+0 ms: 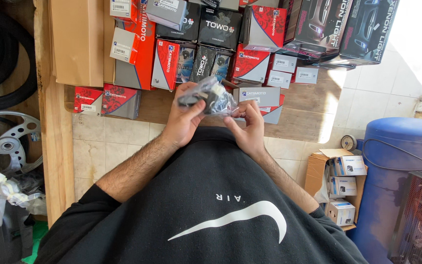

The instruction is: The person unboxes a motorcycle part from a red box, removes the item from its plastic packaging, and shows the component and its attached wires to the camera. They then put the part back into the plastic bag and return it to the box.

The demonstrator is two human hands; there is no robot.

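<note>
Two hands pinch a small dark part in a clear plastic bag point(210, 95) above the wooden shelf point(308, 110): left hand point(184, 117) fingers clamped on its left end, right hand point(247, 127) fingers gripping the bag's lower edge. Red and grey boxes point(123, 100) lie around.

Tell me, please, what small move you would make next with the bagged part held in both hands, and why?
Probably pull the bag's free edge open with the right hand. The small dark part in its clear crinkled plastic bag is pinched by the left hand from the side, while the right hand's fingers sit at the bag's lower corner, and the part looks still wrapped.
</note>
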